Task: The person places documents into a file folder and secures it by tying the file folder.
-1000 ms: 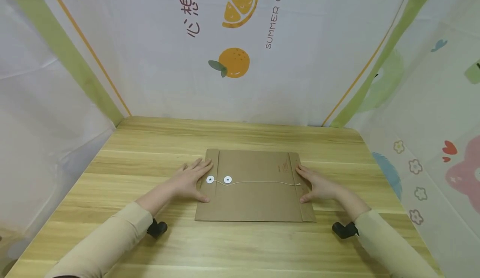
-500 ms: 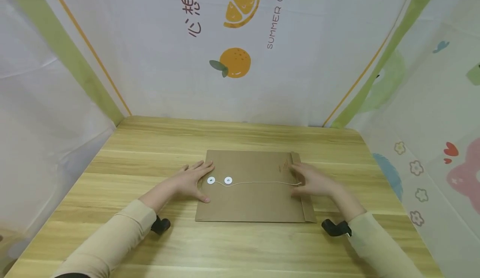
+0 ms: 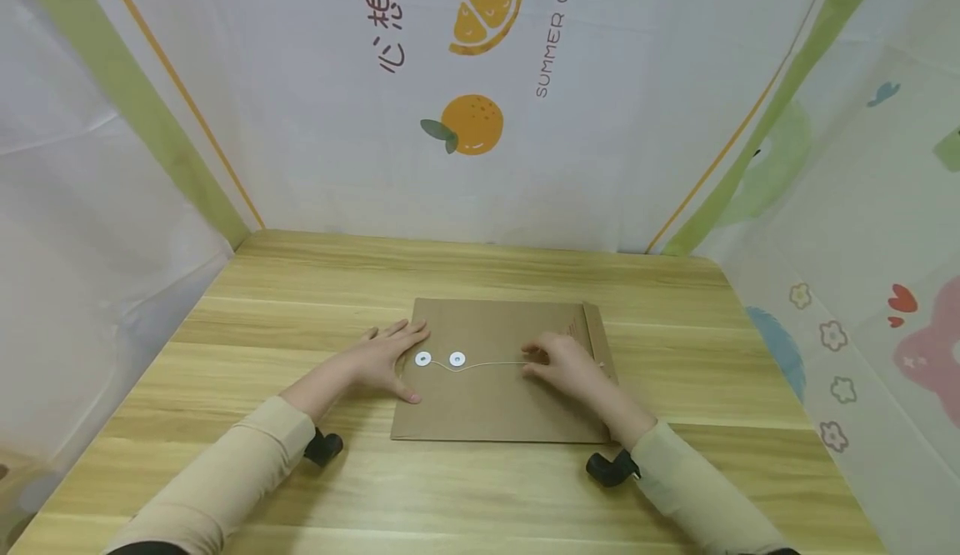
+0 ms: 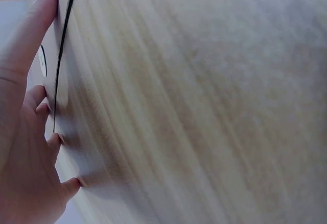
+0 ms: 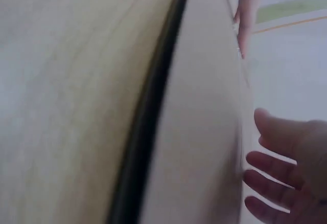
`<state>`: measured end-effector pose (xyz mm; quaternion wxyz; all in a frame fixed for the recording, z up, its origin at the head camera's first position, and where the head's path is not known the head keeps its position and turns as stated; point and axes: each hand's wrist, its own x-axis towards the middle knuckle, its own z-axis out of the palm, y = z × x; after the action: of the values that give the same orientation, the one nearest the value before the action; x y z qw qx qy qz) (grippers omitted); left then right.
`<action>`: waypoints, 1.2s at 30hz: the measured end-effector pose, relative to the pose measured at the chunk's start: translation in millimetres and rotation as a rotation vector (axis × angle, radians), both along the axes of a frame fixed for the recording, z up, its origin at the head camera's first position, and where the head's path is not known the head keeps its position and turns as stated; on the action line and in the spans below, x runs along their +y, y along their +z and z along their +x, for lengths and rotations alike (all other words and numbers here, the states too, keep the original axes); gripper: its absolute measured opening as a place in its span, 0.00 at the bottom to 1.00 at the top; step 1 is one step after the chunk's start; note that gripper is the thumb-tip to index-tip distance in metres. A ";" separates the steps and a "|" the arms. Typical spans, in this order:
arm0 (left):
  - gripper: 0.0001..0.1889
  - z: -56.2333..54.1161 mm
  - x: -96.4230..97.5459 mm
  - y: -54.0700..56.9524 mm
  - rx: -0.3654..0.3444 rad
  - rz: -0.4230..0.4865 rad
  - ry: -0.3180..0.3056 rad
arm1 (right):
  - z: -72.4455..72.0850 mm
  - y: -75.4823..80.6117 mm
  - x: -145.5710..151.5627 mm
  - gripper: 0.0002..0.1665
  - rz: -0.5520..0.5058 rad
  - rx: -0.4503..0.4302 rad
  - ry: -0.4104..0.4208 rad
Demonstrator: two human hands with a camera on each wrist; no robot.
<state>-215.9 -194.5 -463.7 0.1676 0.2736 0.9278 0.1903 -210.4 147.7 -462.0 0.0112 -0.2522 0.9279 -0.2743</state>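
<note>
A brown kraft paper document envelope (image 3: 487, 409) lies flat on the wooden table. Near its left end are two white round buttons, an outer one (image 3: 423, 358) and an inner one (image 3: 457, 359). A thin pale string (image 3: 487, 364) runs from the outer button toward the right end. My left hand (image 3: 378, 361) rests on the envelope's left edge with fingers spread. Over the right half hovers my right hand (image 3: 570, 369), fingers loosely bent beside the string. In the right wrist view its thumb and fingers (image 5: 273, 168) stand apart, with nothing seen between them.
The wooden table (image 3: 465, 497) extends around the envelope on all sides. A white cloth with orange prints (image 3: 600, 147) hangs behind the table. More patterned cloth is at both sides. Black wrist cameras, left (image 3: 324, 447) and right (image 3: 611, 469), project below the sleeves.
My right hand has left the envelope's right edge and moved left over its surface, toward the buttons. My left hand has stayed at the left edge.
</note>
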 end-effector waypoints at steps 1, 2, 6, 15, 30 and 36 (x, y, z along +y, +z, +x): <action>0.60 -0.1 0.0 -0.2 0.001 0.000 -0.003 | -0.6 -2.4 -2.1 0.17 0.009 0.005 -0.019; 0.60 -0.4 0.0 -0.5 0.004 -0.002 -0.005 | -1.9 -5.2 -3.6 0.15 0.026 0.014 -0.037; 0.60 -0.7 0.2 -1.2 0.001 -0.009 -0.004 | -5.7 -12.3 -6.8 0.08 0.079 0.050 -0.076; 0.60 0.0 -0.7 2.2 -0.015 -0.004 0.000 | -7.7 -15.6 -7.1 0.10 0.158 0.038 -0.043; 0.60 0.7 -0.8 1.9 -0.022 0.001 -0.002 | -3.9 -10.4 1.0 0.09 0.076 -0.019 0.038; 0.60 1.0 -0.1 2.3 -0.023 0.004 -0.003 | 6.1 -3.0 -0.8 0.12 0.070 -0.107 0.063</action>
<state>-214.8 -194.6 -461.4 0.1780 0.2733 0.9250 0.1952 -204.4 146.9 -465.1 0.0781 -0.2655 0.9267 -0.2542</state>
